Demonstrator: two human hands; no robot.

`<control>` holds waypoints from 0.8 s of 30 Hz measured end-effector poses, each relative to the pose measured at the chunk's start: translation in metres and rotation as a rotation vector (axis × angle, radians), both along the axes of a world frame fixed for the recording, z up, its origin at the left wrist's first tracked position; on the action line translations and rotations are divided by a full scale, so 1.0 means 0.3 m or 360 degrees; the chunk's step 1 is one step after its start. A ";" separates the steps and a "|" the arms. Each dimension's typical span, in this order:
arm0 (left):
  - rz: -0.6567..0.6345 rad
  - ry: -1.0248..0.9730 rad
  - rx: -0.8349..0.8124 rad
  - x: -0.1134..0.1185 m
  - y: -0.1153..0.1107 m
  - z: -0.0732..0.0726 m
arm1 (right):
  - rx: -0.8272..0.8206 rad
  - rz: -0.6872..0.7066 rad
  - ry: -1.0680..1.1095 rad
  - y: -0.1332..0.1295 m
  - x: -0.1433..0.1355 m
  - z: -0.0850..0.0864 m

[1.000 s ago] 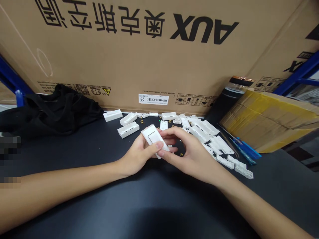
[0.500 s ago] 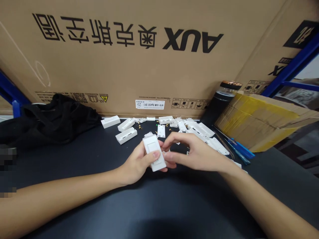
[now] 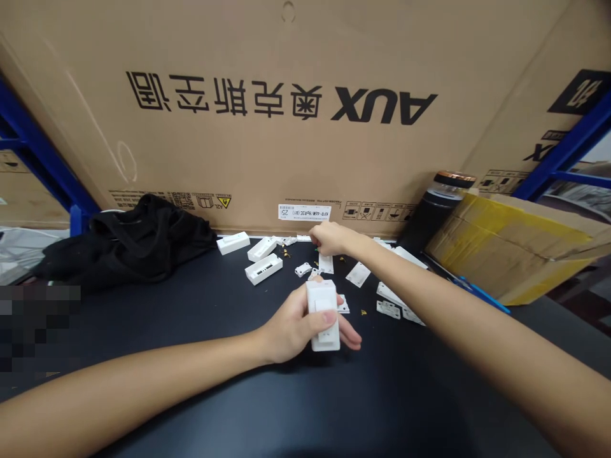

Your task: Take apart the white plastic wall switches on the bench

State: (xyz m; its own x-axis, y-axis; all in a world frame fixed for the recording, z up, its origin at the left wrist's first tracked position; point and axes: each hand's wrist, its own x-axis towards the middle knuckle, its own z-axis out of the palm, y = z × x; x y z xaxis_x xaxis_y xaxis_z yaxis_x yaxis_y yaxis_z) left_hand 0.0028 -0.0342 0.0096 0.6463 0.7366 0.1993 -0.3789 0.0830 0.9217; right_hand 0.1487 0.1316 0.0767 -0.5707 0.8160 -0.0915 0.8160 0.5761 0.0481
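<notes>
My left hand (image 3: 298,324) is closed around a white rectangular plastic case (image 3: 324,296), thumb across its raised front panel and fingers behind it. The case is held tilted up above the dark table. At the back, my right hand (image 3: 329,237) reaches in among small white parts, fingers curled down together; whatever they pinch is hidden. Just below it lies a flat white plate (image 3: 326,264). Two open white housings, one nearer (image 3: 264,269) and one farther (image 3: 261,249), lie to the left. A small white piece (image 3: 302,270) rests beyond my left hand.
A large cardboard carton (image 3: 267,152) walls off the back. Black cloth (image 3: 143,242) lies at left. A dark bottle (image 3: 432,213) and a taped box (image 3: 506,248) stand at right, near a blue-handled tool (image 3: 484,296). Tiny brass pieces (image 3: 286,252) are scattered about.
My right hand has left the case and moved away to the parts at the back. My left hand still holds the case, now turned more upright. The view has shifted.
</notes>
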 end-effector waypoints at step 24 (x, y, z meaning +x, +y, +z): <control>0.0268 0.0442 0.0590 -0.002 -0.004 0.032 | -0.0052 0.0101 -0.0043 0.029 -0.031 -0.049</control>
